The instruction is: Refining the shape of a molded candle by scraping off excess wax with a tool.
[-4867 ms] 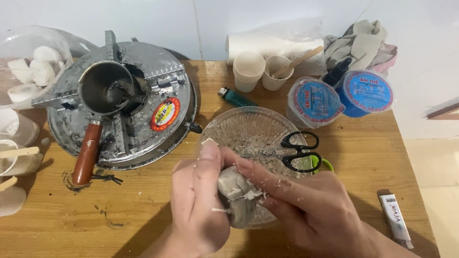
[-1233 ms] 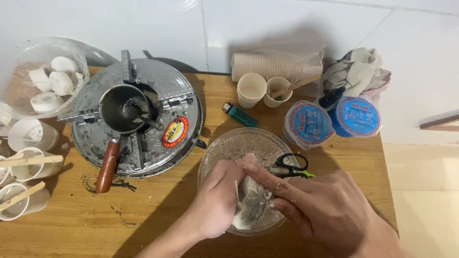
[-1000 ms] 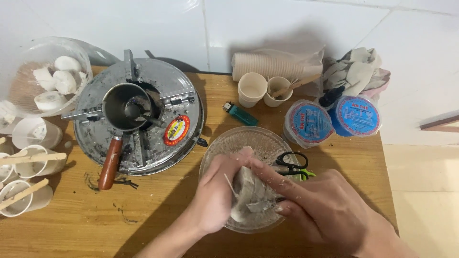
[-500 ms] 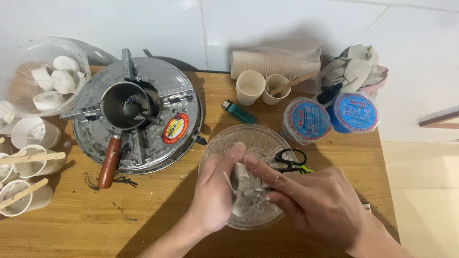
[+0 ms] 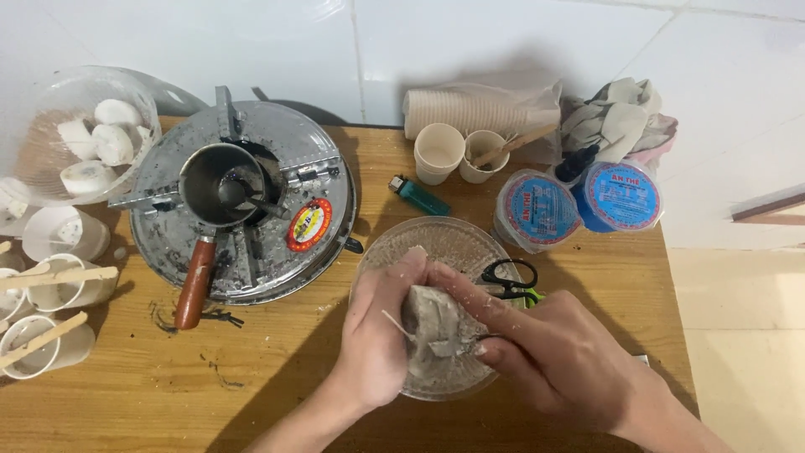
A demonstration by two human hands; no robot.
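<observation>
Head view, the only one there is: a greyish lump (image 5: 436, 329) with a crumbly, flaky surface is held between both hands right over a clear glass bowl (image 5: 394, 252) on the wooden worktop (image 5: 277, 377). The left hand (image 5: 381, 335) is wrapped around the lump's left side with the fingers (image 5: 401, 273) curled snug over its top. The right hand (image 5: 558, 356) is closed on the other side, its fingers (image 5: 457, 281) pinched narrow at the upper edge, as if a skin or wrapper were being peeled. A thin pale stick (image 5: 394, 321) pokes out of the lump toward the left palm.

Handling guess: the lump looks solid but brittle on the outside, probably waxy. Bits are scattered in the bowl under the fingers, so shedding should be expected. It's probably light to middling in weight, since it's carried easily in the fingertips. A broad grip around the body seems safest. The stick looks too thin to be trusted as a handle, and a hard pinch at the edges would likely crumble it.

Just past the right fingers, black-handled scissors (image 5: 507, 278) are resting on the bowl's rim. Further off beyond the fingers sit a green lighter (image 5: 419, 195) and two paper cups (image 5: 461, 153). Well off to the left of the left hand there's a round metal cooker with a small pot (image 5: 220, 180) on it.
</observation>
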